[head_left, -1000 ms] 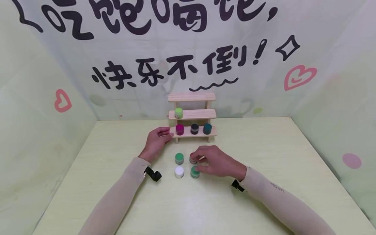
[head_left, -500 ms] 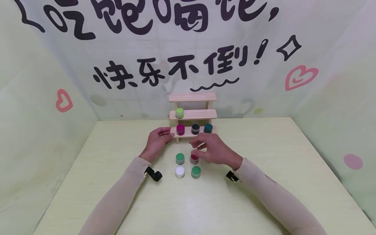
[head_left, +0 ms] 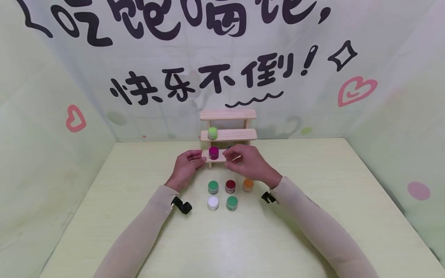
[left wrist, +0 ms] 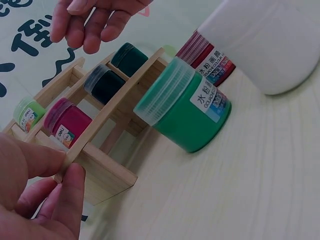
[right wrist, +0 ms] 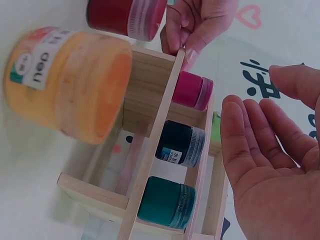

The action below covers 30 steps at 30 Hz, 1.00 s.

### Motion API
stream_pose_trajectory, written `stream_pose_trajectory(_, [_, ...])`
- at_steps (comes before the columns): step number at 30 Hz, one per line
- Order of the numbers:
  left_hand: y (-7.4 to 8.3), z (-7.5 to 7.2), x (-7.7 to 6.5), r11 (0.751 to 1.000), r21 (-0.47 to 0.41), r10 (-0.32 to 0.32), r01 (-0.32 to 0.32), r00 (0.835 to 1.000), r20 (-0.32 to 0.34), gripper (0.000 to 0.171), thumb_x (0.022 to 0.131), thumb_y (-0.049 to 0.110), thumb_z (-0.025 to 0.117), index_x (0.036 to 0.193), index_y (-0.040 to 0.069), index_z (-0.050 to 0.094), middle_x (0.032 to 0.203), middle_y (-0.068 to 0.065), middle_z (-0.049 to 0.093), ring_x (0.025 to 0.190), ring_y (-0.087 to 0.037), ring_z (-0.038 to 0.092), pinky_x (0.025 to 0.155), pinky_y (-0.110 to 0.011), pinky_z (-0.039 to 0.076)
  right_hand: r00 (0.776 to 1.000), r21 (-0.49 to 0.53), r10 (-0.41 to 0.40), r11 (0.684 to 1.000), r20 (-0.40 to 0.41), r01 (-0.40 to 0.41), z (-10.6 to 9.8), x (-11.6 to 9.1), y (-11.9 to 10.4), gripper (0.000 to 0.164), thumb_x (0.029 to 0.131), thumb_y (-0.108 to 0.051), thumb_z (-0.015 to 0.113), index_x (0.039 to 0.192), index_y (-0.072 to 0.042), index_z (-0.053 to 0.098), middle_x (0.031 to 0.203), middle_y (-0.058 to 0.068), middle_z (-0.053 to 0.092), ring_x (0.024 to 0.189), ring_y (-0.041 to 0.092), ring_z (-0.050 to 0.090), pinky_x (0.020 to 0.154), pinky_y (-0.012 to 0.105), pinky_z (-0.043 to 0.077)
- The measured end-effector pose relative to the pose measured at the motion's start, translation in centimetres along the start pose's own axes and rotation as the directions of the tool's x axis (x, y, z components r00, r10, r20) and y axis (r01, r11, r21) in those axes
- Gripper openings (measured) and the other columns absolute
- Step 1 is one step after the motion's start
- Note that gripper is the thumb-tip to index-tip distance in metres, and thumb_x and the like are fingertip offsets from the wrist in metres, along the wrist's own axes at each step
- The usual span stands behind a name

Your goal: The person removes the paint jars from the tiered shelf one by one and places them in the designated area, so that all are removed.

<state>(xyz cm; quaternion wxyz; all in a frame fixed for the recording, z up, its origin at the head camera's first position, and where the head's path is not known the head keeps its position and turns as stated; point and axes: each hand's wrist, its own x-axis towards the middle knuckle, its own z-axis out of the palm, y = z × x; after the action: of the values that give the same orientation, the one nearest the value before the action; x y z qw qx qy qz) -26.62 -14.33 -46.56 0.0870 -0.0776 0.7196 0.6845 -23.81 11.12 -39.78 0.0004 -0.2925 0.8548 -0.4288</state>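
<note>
A three-tier wooden rack (head_left: 236,134) stands at the back of the table. My left hand (head_left: 185,168) pinches the left end of its lowest tier between thumb and fingers. On that tier are a magenta paint jar (head_left: 213,153), a black paint jar (right wrist: 176,143) and a teal paint jar (right wrist: 165,202). The last two are mostly hidden behind my right hand (head_left: 249,161) in the head view. That hand hovers in front of the lowest tier, thumb and fingers apart, holding nothing. A light green paint jar (head_left: 212,133) sits at the left of the middle tier.
In front of the rack, a green jar (head_left: 213,187), a dark red jar (head_left: 230,186) and an orange jar (head_left: 248,185) form a row. Nearer are a white jar (head_left: 213,203) and another green jar (head_left: 231,203). Fabric walls with printed lettering enclose the table (head_left: 222,247).
My right hand has moved from the jars on the table up and away to the rack's lowest tier, uncovering the dark red and orange jars. My left hand stays on the rack.
</note>
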Motion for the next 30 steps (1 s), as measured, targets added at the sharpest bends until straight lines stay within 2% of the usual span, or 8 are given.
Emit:
stream_pose_trajectory(6, [-0.1,0.0,0.2,1.0,-0.018,0.003,-0.003,1.0,-0.003,0.043,0.097,0.007,0.076,0.138,0.006,0.063,0.134,-0.014,0.066,0.122,-0.025,0.066,0.099,-0.028,0.063,1.0,0.015,0.0,1.0,-0.022,0.0,0.0,0.9,0.1,0.026,0.093,-0.008,0.08,0.119,-0.007,0.074,0.11,0.006,0.076,0.099,0.019,0.072,0.086,0.031,0.068])
stream_pose_trajectory(11, [-0.1,0.1,0.1,1.0,-0.018,0.0,0.0,1.0,-0.003,0.043,0.097,0.007,0.077,0.138,0.007,0.064,0.134,-0.014,0.066,0.123,-0.025,0.066,0.099,-0.028,0.063,1.0,0.038,0.011,0.999,-0.029,-0.01,-0.1,1.4,-0.1,0.027,0.095,-0.011,0.08,0.12,-0.003,0.073,0.112,0.014,0.076,0.1,0.022,0.073,0.088,0.037,0.068])
stream_pose_trajectory(15, [-0.1,0.0,0.2,1.0,-0.013,-0.001,0.001,1.0,-0.001,0.044,0.097,0.008,0.076,0.139,0.007,0.063,0.135,-0.013,0.066,0.123,-0.025,0.066,0.1,-0.029,0.063,0.998,0.038,0.046,0.998,-0.05,-0.044,-0.3,2.0,0.0,0.027,0.095,-0.011,0.079,0.12,-0.003,0.073,0.112,0.013,0.076,0.099,0.022,0.072,0.09,0.04,0.068])
stream_pose_trajectory(20, [0.0,0.1,0.2,1.0,-0.01,-0.002,0.003,1.0,0.01,0.044,0.098,0.008,0.076,0.139,0.006,0.063,0.135,-0.014,0.066,0.123,-0.025,0.065,0.101,-0.03,0.063,0.993,0.012,0.078,0.997,-0.085,-0.077,-0.8,2.7,0.0,0.026,0.095,-0.011,0.078,0.12,-0.007,0.073,0.111,0.007,0.076,0.1,0.02,0.072,0.092,0.036,0.067])
stream_pose_trajectory(30, [0.2,0.0,0.4,1.0,0.001,-0.006,0.006,1.0,0.02,0.044,0.097,0.01,0.078,0.138,0.008,0.063,0.135,-0.012,0.066,0.123,-0.024,0.065,0.098,-0.025,0.063,0.975,0.07,0.173,0.984,-0.14,-0.165,-1.5,4.8,0.2,0.029,0.099,-0.017,0.076,0.125,-0.006,0.07,0.123,0.015,0.074,0.111,0.025,0.072,0.1,0.039,0.064])
